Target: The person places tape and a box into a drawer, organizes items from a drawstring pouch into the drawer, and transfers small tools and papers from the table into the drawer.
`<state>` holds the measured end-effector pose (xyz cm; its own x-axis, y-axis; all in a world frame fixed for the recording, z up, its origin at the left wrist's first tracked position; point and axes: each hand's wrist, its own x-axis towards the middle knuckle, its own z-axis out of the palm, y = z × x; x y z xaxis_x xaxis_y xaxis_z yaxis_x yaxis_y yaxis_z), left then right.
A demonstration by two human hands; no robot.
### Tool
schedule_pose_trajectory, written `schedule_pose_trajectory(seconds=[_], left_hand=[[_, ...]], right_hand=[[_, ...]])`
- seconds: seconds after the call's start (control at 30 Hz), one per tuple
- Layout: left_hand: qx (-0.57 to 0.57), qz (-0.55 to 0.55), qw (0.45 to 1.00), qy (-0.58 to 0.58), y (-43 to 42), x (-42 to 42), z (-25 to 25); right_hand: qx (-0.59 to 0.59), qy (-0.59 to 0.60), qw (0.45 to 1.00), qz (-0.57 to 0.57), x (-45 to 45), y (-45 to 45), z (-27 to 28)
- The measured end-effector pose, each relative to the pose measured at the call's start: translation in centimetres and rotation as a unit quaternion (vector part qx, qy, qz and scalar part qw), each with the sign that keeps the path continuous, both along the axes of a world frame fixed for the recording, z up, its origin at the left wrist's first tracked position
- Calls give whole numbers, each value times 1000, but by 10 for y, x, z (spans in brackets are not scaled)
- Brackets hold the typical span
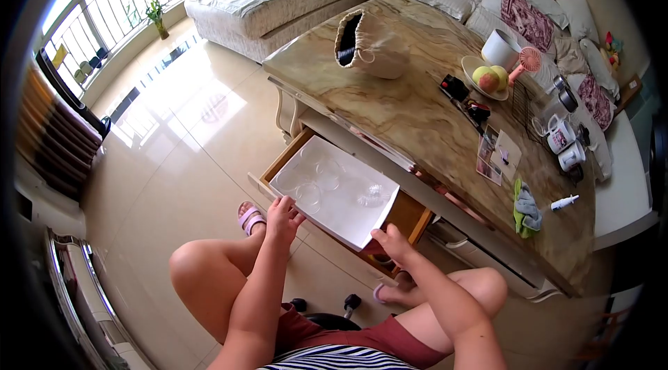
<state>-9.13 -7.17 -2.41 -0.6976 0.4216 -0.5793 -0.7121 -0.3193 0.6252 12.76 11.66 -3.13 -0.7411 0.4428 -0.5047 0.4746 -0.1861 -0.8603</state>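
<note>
A shallow white box (335, 219) lies slightly tilted over the open wooden drawer (415, 225). Inside it are several clear ring-shaped items (307, 197) and a crumpled clear piece (374, 195), whose kind I cannot make out. My left hand (282, 219) is closed on the box's near left edge, its fingertips partly hidden. At the near right corner, my right hand (394, 244) pinches the box with the thumb on top.
On the marble-topped table (306, 64) stand a cream drawstring bag (379, 46), a fruit bowl (499, 96), a pink handheld fan (529, 60), mugs (561, 136) and a grey-green cloth (527, 210). A sofa (257, 11) stands behind. My knees flank the drawer.
</note>
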Motion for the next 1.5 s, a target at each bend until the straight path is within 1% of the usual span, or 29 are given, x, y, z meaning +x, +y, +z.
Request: schedule_pose_trajectory(seconds=[0.07, 0.13, 0.2, 0.27, 0.3, 0.37, 0.4, 0.47, 0.5, 0.57, 0.63, 0.67, 0.73, 0.77, 0.8, 0.83, 0.87, 0.9, 0.93, 1.0, 1.07, 1.13, 1.17, 1.23, 1.27, 1.33, 1.37, 1.43, 1.5], left_hand=[[5, 0, 1000, -25, 7, -5, -17], [-24, -3, 998, -54, 14, -10, -26], [-21, 8, 999, -48, 22, -16, -34], [-39, 17, 998, -36, 32, -24, -43], [-40, 17, 998, -37, 33, -28, -45], [-80, 8, 997, -13, 39, -32, -51], [-81, 8, 997, -15, 40, -35, -50], [-156, -26, 987, -19, 43, -38, -49], [-156, -25, 987, -22, 45, -39, -58], [-114, 19, 993, 7, 52, -40, -77], [-103, 25, 994, 16, 58, -43, -94], [-90, 31, 995, 28, 61, -44, -102], [-103, 19, 994, 22, 65, -45, -91], [-116, 7, 993, 19, 69, -45, -85], [-116, 9, 993, 16, 73, -46, -87], [-119, 16, 993, 20, 75, -47, -90], [-122, 22, 992, 24, 78, -49, -92], [-138, -3, 990, 18, 77, -49, -86], [-140, -4, 990, 17, 76, -47, -89], [-126, -5, 986, 112, 76, -41, -89], [-120, -8, 988, 96, 77, -38, -86], [-138, -37, 981, 128, 77, -35, -82], [-150, -14, 980, 127, 79, -31, -80], [-175, -10, 976, 128, 80, -30, -86], [-198, -6, 971, 131, 80, -29, -90], [-207, -10, 970, 126, 79, -29, -92], [-216, -14, 969, 123, 78, -29, -92], [-220, -17, 968, 121, 79, -29, -92], [-225, -19, 967, 120, 79, -29, -88]], right_hand=[[18, -48, 999, 1, -3, 1, -1], [22, -55, 998, 6, -6, 2, -26], [25, -60, 998, 10, -9, 3, -46], [-27, -58, 998, 28, -14, 2, -55], [-13, -76, 997, 21, -19, -1, -61], [-14, -87, 996, 19, -22, 1, -72], [-17, -94, 995, 18, -25, 1, -74], [-14, -87, 996, 12, -30, 3, -80], [-12, -77, 997, 5, -34, 3, -81], [-9, -69, 998, -1, -39, 3, -82], [37, -66, 997, -15, -48, 1, -68], [37, -70, 997, -14, -54, 0, -63], [37, -92, 992, -76, -64, -1, -61], [38, -95, 992, -74, -66, 3, -72], [17, -78, 992, -95, -68, 7, -97], [-5, -61, 991, -117, -72, 7, -105], [-6, -62, 991, -115, -73, 10, -110], [-40, -77, 988, -126, -78, 13, -108], [-75, -91, 983, -138, -82, 14, -106], [-72, -95, 980, -157, -86, 15, -105], [-68, -99, 978, -173, -91, 19, -105], [-60, -108, 975, -184, -96, 18, -99], [-60, -111, 975, -182, -98, 19, -95], [-39, -170, 966, -190, -106, 18, -75], [-39, -171, 966, -190, -108, 20, -66], [-114, -207, 962, -134, -109, 24, -57], [-115, -208, 962, -134, -109, 23, -58], [-116, -155, 971, -137, -110, 21, -60], [-109, -150, 972, -147, -112, 22, -61]])
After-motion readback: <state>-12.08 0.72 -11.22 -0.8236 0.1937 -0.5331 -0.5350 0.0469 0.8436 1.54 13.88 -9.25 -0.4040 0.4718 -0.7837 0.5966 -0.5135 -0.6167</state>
